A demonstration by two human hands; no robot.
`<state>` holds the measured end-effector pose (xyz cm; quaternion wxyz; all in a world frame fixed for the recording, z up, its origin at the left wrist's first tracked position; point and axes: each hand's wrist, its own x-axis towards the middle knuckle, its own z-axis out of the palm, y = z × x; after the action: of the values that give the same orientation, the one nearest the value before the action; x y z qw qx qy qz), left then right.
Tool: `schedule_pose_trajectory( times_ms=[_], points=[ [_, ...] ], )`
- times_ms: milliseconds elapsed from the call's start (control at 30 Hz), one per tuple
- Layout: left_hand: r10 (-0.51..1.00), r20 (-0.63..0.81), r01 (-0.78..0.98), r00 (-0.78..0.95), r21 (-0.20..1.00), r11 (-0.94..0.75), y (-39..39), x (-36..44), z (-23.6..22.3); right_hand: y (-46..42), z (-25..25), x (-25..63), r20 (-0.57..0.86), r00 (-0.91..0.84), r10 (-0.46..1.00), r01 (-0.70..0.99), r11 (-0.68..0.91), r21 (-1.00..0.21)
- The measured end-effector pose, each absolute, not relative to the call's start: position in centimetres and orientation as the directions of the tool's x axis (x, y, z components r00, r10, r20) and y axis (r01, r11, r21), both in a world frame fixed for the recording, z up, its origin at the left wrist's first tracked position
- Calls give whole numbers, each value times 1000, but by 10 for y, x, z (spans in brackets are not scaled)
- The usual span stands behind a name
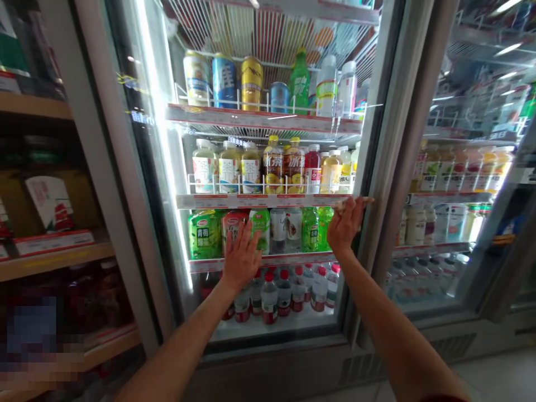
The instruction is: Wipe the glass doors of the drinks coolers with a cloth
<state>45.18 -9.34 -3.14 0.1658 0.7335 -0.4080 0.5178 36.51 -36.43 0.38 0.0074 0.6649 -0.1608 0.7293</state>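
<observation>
My left hand (240, 254) lies flat on the glass door (167, 167) of a lit drinks fridge, fingers spread, in front of the third shelf of green bottles (204, 234). My right hand (344, 224) is at the door's right edge (377, 139), level with the second shelf rail, its fingers curled round that edge. Behind the glass stand cans (224, 81) on the top shelf and tea bottles (251, 167) on the second. Small red-capped bottles (285, 293) stand at the bottom.
A second glass-door fridge (452, 167) with more bottles stands to the right. Wooden shelves (50, 245) with dark goods and price strips run along the left. Pale floor (494, 374) shows at the lower right.
</observation>
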Motion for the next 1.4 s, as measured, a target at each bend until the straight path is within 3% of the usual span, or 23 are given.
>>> schedule_pose_trajectory(
  times_ms=[200,267,367,433,600,667,733,867,933,1067,1133,1300,1400],
  points=[
    [-443,890,-782,103,-203,-590,-83,458,-44,-300,-67,370,955,268,127,-135,-977,168],
    [-409,906,-774,107,-183,-606,-78,463,-38,-301,-48,373,959,250,134,-146,-974,174],
    [-365,925,-757,107,-162,-633,-71,470,-31,-305,10,385,997,72,22,-188,-982,35],
    [-369,924,-753,104,-170,-636,-67,472,-32,-299,28,391,998,63,28,-177,-983,39],
    [-398,911,-748,113,-186,-638,-55,472,-37,-269,-24,386,873,341,348,-30,-925,380],
    [-398,910,-744,112,-188,-641,-51,473,-31,-268,-28,385,827,385,410,4,-896,443],
    [-377,919,-735,110,-180,-654,-47,476,-21,-272,-3,390,873,335,355,-34,-921,388],
    [-340,933,-717,120,-155,-680,-42,481,-11,-269,51,404,980,150,131,-108,-983,148],
    [-345,929,-714,134,-151,-683,-39,482,-14,-259,44,406,955,217,203,-50,-974,219],
    [-361,918,-707,165,-145,-693,-25,487,-16,-242,8,405,753,425,503,162,-861,483],
    [-343,924,-694,166,-138,-707,-17,492,-11,-240,19,408,753,425,503,151,-859,489],
    [-327,929,-665,172,-135,-734,-2,498,-4,-227,73,422,939,247,240,-43,-965,258],
    [-361,914,-646,187,-162,-746,6,497,-11,-213,50,424,846,327,421,43,-901,431]
  ],
)
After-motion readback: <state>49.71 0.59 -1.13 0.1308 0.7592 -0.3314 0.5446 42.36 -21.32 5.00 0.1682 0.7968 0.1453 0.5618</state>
